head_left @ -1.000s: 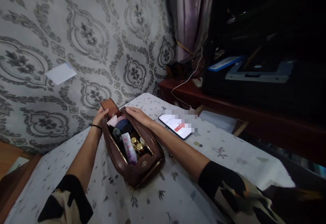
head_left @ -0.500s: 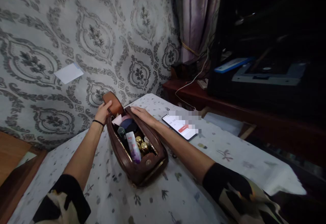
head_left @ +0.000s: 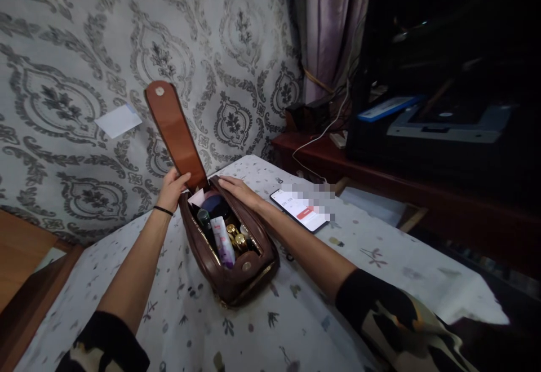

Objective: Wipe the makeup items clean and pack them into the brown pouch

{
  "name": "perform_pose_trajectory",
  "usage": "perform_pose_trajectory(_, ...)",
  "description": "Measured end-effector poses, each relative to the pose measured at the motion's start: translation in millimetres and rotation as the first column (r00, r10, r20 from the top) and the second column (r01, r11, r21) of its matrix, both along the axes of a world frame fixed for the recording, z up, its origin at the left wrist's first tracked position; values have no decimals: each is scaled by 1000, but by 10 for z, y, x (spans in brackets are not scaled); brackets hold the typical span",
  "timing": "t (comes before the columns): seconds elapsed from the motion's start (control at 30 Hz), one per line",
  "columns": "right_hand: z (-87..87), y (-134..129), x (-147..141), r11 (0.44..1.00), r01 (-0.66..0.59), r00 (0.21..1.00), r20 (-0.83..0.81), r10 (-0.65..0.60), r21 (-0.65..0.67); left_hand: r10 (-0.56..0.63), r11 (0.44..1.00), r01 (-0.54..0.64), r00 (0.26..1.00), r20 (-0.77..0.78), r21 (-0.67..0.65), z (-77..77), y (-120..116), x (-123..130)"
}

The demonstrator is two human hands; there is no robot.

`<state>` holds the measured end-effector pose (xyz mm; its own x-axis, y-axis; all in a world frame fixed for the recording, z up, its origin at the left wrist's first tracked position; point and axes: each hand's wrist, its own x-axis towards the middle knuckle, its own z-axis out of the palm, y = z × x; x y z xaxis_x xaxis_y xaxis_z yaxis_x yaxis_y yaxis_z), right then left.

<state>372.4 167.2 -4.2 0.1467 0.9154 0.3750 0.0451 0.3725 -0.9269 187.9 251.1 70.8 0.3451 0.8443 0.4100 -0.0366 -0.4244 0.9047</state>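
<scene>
A dark brown bag (head_left: 203, 259) lies unzipped on the patterned cloth. Inside it are a white and purple tube (head_left: 222, 242), several gold-capped items (head_left: 238, 239), a dark green bottle (head_left: 204, 220) and a dark round item (head_left: 216, 206). The bag's tan flap (head_left: 175, 129) stands upright at the far end, its round snap at the top. My left hand (head_left: 172, 190) grips the flap near its base, thumb across it. My right hand (head_left: 239, 191) rests along the bag's right rim, fingers stretched forward and lying flat.
Right of the bag lies a phone (head_left: 300, 211) with a lit screen. Beyond it, a white cable (head_left: 313, 141) crosses a dark red shelf (head_left: 372, 169). A patterned wall (head_left: 236, 79) rises behind the cloth-covered surface (head_left: 359, 304); a white card (head_left: 118, 121) is on that wall.
The flap, bent over at my left hand before, now stands extended upward. My left hand has its thumb across the flap's lower part. My right hand has hardly moved.
</scene>
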Motion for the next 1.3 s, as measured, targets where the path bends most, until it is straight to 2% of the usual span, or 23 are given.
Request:
perform_pose_trajectory(0.27, 112, -43, 38, 1000, 4, 995, 103, -6, 23, -15, 976, 61, 977, -215, 209, -2, -239, -97)
perform_pose_trajectory(0.53, 278, -278, -4, 999, -39, 990, 134, 35, 32, -15, 917, 177, 911, -412, 358, 49, -608, -157)
perform_pose_trajectory(0.6, 289, -381, -13, 999, -42, 991, 124, 38, 27, 17, 895, 188, 892, -452, 405, 56, -703, -179)
perform_pose_trajectory(0.73, 271, -615, -35, 999, -28, 995, 94, 26, 18, 113, 812, 234, 836, -537, 535, 54, -935, -232)
perform_pose_trajectory(0.97, 212, -957, -94, 999, -12, 1000, 25, 11, 32, 231, 728, 255, 783, -578, 637, 51, -1462, -273)
perform_pose_trajectory(1.13, 167, -1156, -142, 999, -1, 1000, -29, 3, 52, 340, 658, 292, 707, -620, 694, -67, -1871, -300)
perform_pose_trajectory(1.3, 107, -1261, -180, 996, 31, 996, -85, -24, 78, 364, 618, 261, 742, -563, 742, -216, -2079, -336)
